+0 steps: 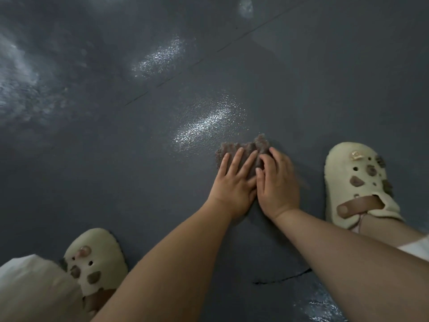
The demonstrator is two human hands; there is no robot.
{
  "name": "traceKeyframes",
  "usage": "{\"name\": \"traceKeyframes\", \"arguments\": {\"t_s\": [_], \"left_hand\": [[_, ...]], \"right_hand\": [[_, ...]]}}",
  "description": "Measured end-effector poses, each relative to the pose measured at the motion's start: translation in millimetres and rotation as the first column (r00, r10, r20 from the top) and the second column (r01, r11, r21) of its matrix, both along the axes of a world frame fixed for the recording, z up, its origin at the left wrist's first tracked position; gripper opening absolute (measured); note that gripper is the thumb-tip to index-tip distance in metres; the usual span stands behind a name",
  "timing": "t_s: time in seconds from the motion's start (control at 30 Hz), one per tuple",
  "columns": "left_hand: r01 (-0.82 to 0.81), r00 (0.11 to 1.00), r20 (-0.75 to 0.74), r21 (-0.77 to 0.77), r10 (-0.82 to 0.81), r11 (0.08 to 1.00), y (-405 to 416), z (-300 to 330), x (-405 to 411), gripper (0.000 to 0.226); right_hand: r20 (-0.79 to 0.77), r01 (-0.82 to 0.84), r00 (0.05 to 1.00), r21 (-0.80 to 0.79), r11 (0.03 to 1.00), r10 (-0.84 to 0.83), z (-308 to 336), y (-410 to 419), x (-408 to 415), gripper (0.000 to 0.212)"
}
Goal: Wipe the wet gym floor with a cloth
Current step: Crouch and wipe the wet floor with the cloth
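A small brownish-grey cloth (253, 146) lies bunched on the dark grey gym floor (139, 182). My left hand (234, 182) presses flat on the cloth with its fingers spread and straight. Beside it, touching it, my right hand (277, 182) presses on the cloth too, its fingers slightly bent over the cloth's right side. Most of the cloth is hidden under both hands. A shiny wet patch (209, 122) lies just beyond the cloth, up and to the left.
My two feet in cream clogs flank the hands, the left clog (97, 259) at lower left and the right clog (357, 182) at right. More wet sheen (160, 58) lies farther out. Floor seams (185, 70) run diagonally. A crack (283, 277) shows near my right arm.
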State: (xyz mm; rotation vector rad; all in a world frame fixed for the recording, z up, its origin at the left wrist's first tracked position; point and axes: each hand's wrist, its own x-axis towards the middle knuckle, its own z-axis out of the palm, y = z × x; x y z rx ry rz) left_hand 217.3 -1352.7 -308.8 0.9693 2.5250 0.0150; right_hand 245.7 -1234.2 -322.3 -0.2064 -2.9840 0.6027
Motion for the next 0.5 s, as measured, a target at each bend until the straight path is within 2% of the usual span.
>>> {"name": "traceKeyframes", "arguments": {"t_s": [0.1, 0.17, 0.27, 0.33, 0.4, 0.5], "left_hand": [[-0.086, 0.996, -0.007, -0.028, 0.086, 0.996, -45, -1, 7, 0.065], [-0.203, 0.979, -0.006, -0.07, 0.203, 0.977, -78, 5, 12, 0.058], [-0.395, 0.917, -0.013, -0.166, 0.398, 0.904, -136, 7, 23, 0.064], [-0.548, 0.827, -0.004, -0.231, 0.562, 0.804, -175, 8, 35, 0.06], [-0.611, 0.752, 0.057, -0.316, 0.657, 0.726, -201, 21, 41, 0.057], [-0.57, 0.729, 0.166, -0.389, 0.664, 0.723, -214, 48, 41, 0.061]], "right_hand": [[0.019, -0.135, 0.991, -0.014, 0.991, 0.135, 4, -28, 0, 0.037], [0.031, -0.221, 0.975, -0.01, 0.975, 0.221, 6, -50, 0, 0.04], [0.165, -0.303, 0.94, -0.002, 0.953, 0.299, 18, -86, 3, 0.045], [0.292, -0.374, 0.888, 0.009, 0.927, 0.355, 31, -107, 5, 0.05], [0.428, -0.456, 0.807, 0.017, 0.89, 0.406, 44, -121, 8, 0.05], [0.588, -0.571, 0.678, 0.042, 0.82, 0.442, 63, -132, 7, 0.044]]}}
